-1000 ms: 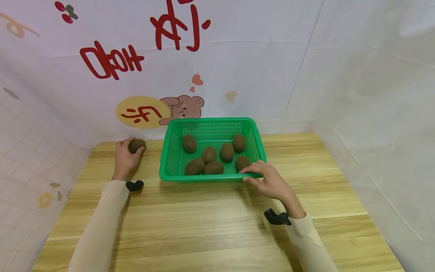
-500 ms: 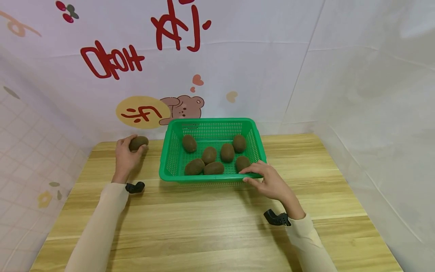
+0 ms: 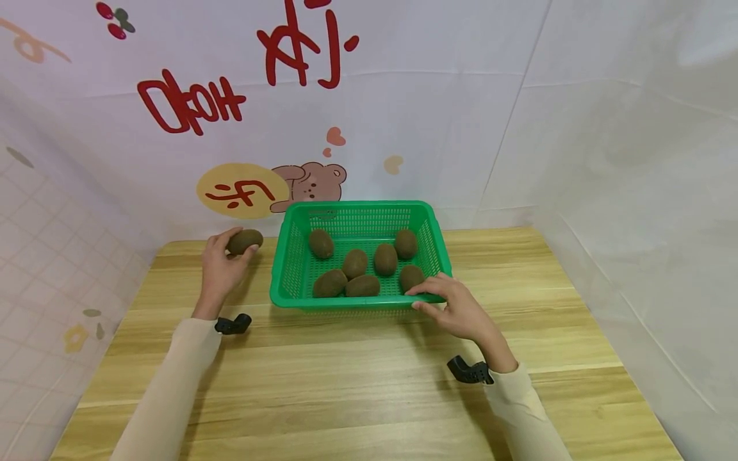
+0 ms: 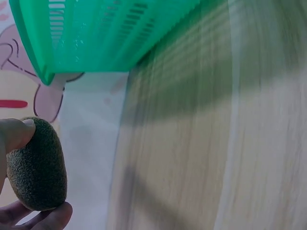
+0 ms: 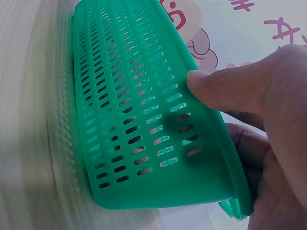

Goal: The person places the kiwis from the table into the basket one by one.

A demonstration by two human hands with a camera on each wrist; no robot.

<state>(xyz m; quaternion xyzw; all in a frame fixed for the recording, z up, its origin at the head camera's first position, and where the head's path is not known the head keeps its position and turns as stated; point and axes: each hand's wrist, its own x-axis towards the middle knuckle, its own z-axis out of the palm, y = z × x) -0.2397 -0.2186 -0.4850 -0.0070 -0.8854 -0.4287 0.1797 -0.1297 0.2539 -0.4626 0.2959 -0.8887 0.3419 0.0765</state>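
Note:
My left hand [image 3: 223, 269] pinches a brown kiwi [image 3: 245, 241] between thumb and fingers, left of the green basket [image 3: 346, 301]. The left wrist view shows that kiwi [image 4: 38, 167] apart from the basket's side [image 4: 96, 43], with the thumb on one end and fingertips on the other. Several kiwis lie in the basket, among them one kiwi [image 3: 321, 244] at its back left. My right hand [image 3: 458, 307] grips the basket's front rim near the right corner. In the right wrist view its thumb is outside the rim [image 5: 211, 115] and its fingers are inside.
The basket stands on a light wooden table [image 3: 346, 384], close to the back wall sheet [image 3: 438, 128], which carries red lettering and a printed bear. White sheets also rise at both sides. A black wrist mount [image 3: 469, 370] sits on my right wrist, another [image 3: 233, 324] on my left.
My left hand has moved a little to the right toward the basket, carrying the kiwi and apparently raising it. The right hand and basket have stayed put.

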